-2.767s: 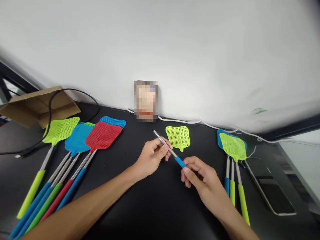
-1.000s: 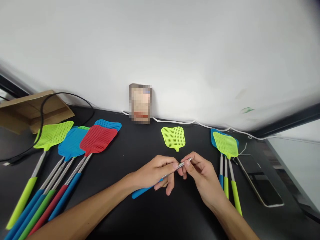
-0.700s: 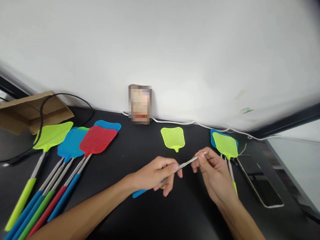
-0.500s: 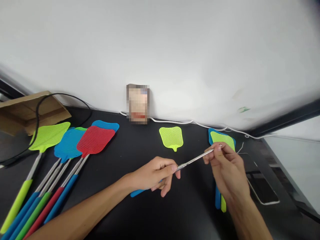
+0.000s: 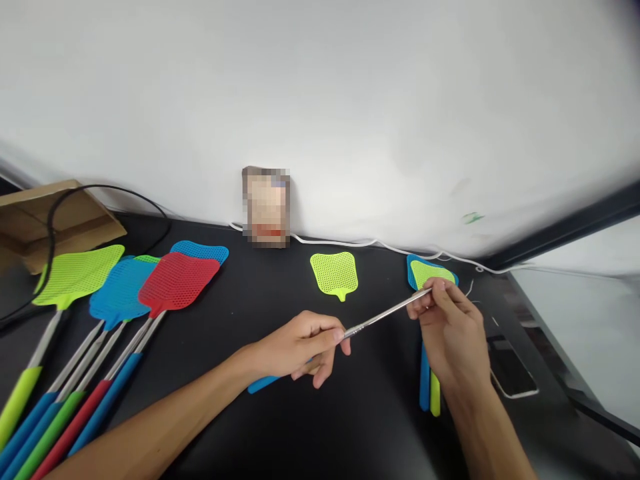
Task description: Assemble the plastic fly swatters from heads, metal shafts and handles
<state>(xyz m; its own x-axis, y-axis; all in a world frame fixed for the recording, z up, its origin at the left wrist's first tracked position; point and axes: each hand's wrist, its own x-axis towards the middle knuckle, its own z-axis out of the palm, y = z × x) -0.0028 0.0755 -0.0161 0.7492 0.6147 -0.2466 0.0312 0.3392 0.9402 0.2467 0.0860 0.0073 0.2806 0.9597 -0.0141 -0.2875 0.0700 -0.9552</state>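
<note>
A silver telescopic fly swatter handle (image 5: 383,315) with a blue grip slants up to the right between my hands. My left hand (image 5: 305,347) is closed round it where the metal meets the grip, whose blue end sticks out below the palm. The fingertips of my right hand (image 5: 447,320) pinch the rod's far end, covering its tip. No head shows on this rod. A loose yellow-green swatter head (image 5: 335,273) lies flat on the table just beyond my hands. Partly behind my right hand lie a yellow-green swatter head (image 5: 433,273) and a blue one beneath it.
At left lie several swatters, among them a red one (image 5: 180,280) and a yellow-green one (image 5: 80,273). A cardboard box (image 5: 60,223) and black cable sit behind them. A blurred-out package (image 5: 267,207) leans on the wall. A phone (image 5: 510,367) lies at right on the black table (image 5: 320,433).
The whole view has shifted slightly, so things appear a little further left. Both hands keep their hold on the rod, with my right fingers closed a little differently over its end.
</note>
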